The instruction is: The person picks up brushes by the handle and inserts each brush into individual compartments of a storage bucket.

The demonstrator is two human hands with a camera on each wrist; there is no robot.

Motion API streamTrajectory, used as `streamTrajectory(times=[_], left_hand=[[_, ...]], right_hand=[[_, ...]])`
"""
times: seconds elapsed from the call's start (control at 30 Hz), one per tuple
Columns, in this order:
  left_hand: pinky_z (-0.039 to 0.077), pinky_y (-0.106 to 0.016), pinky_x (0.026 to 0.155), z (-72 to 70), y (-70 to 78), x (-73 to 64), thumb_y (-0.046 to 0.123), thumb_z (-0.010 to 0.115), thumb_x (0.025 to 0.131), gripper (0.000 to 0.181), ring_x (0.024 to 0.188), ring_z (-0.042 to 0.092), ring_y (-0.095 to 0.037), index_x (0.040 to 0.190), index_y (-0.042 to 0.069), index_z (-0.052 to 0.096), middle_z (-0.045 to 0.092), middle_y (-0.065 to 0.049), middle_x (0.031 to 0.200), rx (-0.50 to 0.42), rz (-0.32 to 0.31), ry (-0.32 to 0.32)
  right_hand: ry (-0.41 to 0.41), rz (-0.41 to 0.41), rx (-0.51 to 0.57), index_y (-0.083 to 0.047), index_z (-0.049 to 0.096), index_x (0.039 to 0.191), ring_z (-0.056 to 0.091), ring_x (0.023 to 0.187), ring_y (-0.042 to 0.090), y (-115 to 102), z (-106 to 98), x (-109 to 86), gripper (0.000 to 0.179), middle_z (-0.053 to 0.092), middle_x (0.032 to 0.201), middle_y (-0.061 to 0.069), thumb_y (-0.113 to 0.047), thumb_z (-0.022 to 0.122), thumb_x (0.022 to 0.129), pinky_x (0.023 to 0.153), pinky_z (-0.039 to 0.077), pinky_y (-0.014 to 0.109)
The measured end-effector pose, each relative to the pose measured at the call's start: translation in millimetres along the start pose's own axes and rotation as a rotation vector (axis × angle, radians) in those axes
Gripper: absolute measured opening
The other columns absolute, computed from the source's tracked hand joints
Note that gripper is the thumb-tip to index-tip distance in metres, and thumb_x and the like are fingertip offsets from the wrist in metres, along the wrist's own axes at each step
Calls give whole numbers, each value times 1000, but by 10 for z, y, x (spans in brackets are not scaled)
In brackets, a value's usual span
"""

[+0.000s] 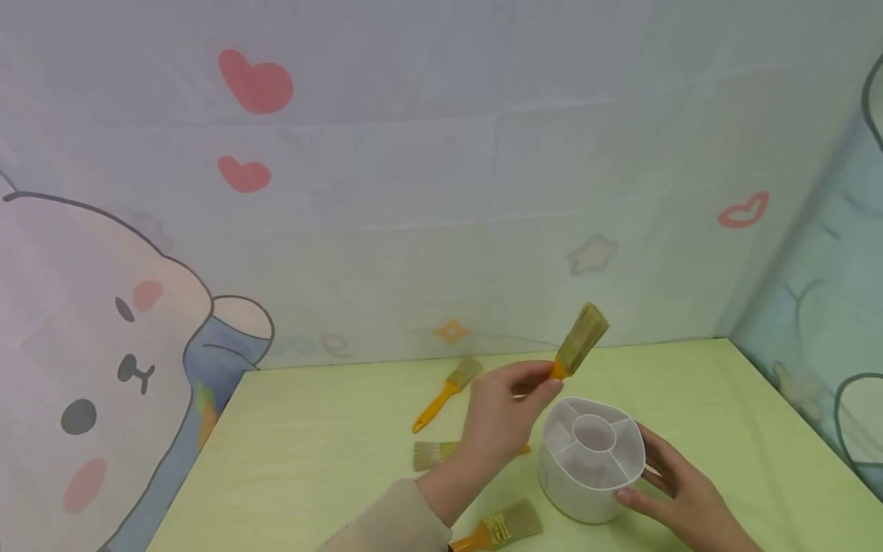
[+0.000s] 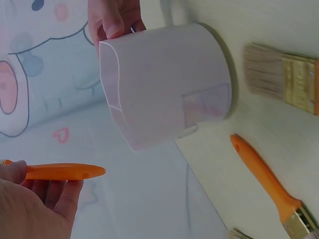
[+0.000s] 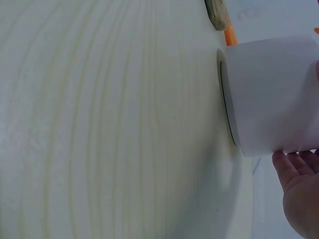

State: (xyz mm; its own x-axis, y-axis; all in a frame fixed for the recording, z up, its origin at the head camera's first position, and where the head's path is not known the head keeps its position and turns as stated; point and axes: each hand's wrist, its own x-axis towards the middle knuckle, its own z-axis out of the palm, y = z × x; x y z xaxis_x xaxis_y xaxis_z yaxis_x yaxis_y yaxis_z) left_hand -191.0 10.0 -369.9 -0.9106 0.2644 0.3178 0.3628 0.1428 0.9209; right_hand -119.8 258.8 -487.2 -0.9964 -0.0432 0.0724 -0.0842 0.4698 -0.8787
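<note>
My left hand [image 1: 500, 406] pinches a paintbrush [image 1: 582, 340] with an orange handle, its bristles pointing up and to the right. The brush is above and behind a round white desk organizer [image 1: 576, 484], apart from it. In the left wrist view the orange handle [image 2: 65, 172] sticks out past the fingers. My right hand [image 1: 690, 494] holds the organizer's right side, thumb in front and fingers behind. Several compartments surround a round middle one, and no brush shows in them. In the right wrist view my fingertips [image 3: 280, 162] touch the organizer's smooth wall [image 3: 274, 94].
Three more orange-handled paintbrushes lie on the pale yellow-green table [image 1: 310, 445]: one at the back [image 1: 441, 399], one partly behind my left wrist [image 1: 431, 455], and a wide one in front [image 1: 510, 525]. A printed cloth [image 1: 414, 192] hangs behind the table.
</note>
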Motion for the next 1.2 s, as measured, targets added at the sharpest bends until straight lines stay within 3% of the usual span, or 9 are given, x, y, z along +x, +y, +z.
streamTrajectory(times=[0.1,0.17,0.33,0.47,0.63,0.73,1.0,1.2], left_hand=[[55,-17,76,99,29,26,22,74,86,19,83,66,-2,105,17,75,73,8,94,-31,11,-8],[55,-17,76,163,46,37,22,74,86,18,83,66,-2,104,19,75,73,10,93,-45,4,-15],[55,-19,74,324,75,54,24,74,86,16,82,66,0,102,24,75,72,16,89,-91,-14,-13],[55,-19,74,450,79,66,24,74,86,16,81,67,0,102,22,75,72,15,89,-143,-4,-11],[54,-18,75,566,62,59,26,73,87,19,81,66,2,104,21,74,72,15,91,-154,0,-17],[54,-17,75,610,48,43,26,73,87,18,80,66,2,104,21,74,72,15,91,-159,-7,-16],[54,-16,75,685,-26,5,26,72,88,18,80,65,2,104,20,74,72,13,92,-153,-19,-4],[53,-15,75,702,-121,-20,24,72,87,19,81,65,3,106,19,74,72,13,94,-114,-13,-6]], right_hand=[[36,-94,-31,-19,30,150,47,122,-7,23,4,-1,86,44,145,13,-28,79,80,92,49,17],[29,-75,-18,-21,31,150,46,118,-13,23,3,-2,85,43,146,11,-29,78,81,91,49,17],[-10,40,5,-25,28,150,50,120,-5,6,-4,1,82,37,151,5,-35,75,84,91,52,25],[-35,52,51,-26,26,151,48,124,1,13,-7,-3,82,33,153,2,-32,74,85,91,52,24],[-35,56,50,-23,25,152,47,130,26,-12,-10,-7,83,32,153,5,-33,74,85,92,52,28],[-39,49,56,-21,24,152,45,130,32,-26,-14,-14,84,31,153,7,-33,74,85,92,52,31],[-40,40,52,-21,24,152,45,130,22,-22,-14,-10,85,30,154,6,-34,74,84,93,52,31],[-32,12,52,-19,25,152,45,120,-9,4,-15,-7,85,31,153,7,-32,74,84,92,51,25]])
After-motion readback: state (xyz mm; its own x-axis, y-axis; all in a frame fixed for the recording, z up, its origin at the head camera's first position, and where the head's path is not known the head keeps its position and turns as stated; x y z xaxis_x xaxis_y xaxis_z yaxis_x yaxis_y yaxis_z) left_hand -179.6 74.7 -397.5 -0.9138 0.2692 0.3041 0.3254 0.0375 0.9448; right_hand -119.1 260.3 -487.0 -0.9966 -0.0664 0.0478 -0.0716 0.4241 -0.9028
